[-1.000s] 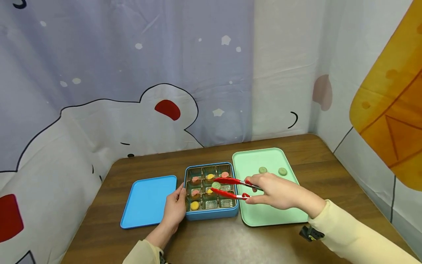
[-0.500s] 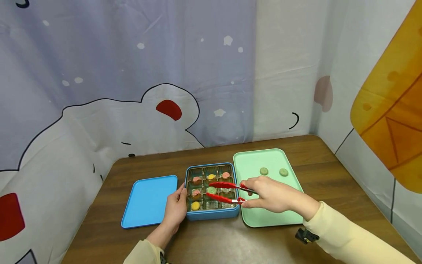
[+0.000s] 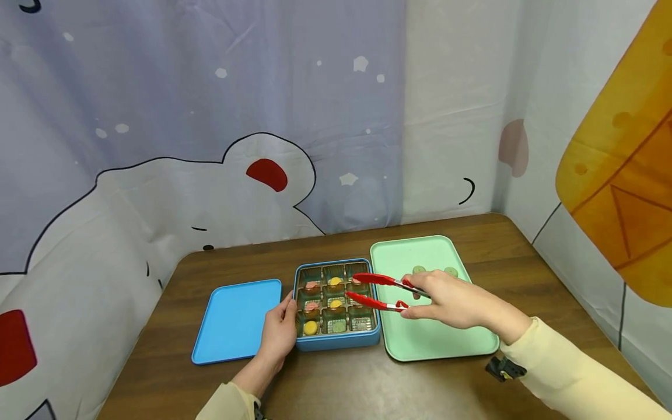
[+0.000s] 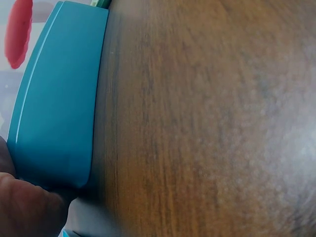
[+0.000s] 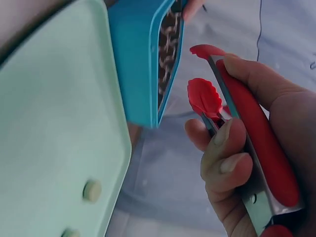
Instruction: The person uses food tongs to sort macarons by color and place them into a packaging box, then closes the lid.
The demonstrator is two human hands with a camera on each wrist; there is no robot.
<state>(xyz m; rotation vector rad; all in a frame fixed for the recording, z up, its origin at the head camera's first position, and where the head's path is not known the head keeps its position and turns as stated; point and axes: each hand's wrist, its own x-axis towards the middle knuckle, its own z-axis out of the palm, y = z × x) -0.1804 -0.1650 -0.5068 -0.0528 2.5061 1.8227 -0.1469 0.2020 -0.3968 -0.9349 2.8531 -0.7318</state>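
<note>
My left hand point(image 3: 279, 331) holds the left side of a blue box point(image 3: 338, 341), thumb near its front corner; the left wrist view shows the box's side wall point(image 4: 61, 98) against that hand. Pink, yellow and green button-shaped pieces lie in its clear divided insert. One green piece point(image 3: 338, 325) sits in the front middle compartment. With my right hand point(image 3: 451, 300) I grip red-tipped tongs point(image 3: 374, 279), their arms spread and nothing between them. The tips hover over the box's right side, partly covering a pink piece at the back right.
Right of the box lies a pale green tray point(image 3: 420, 344) with two green pieces point(image 5: 92, 190) toward its back, partly behind my right hand. A blue lid point(image 3: 236, 321) lies flat at left. Printed curtains rise behind the wooden table point(image 3: 336, 385).
The green piece has left the tongs and now lies in the front middle compartment. The tongs and my right hand have moved right and slightly back. My left hand stays at the box.
</note>
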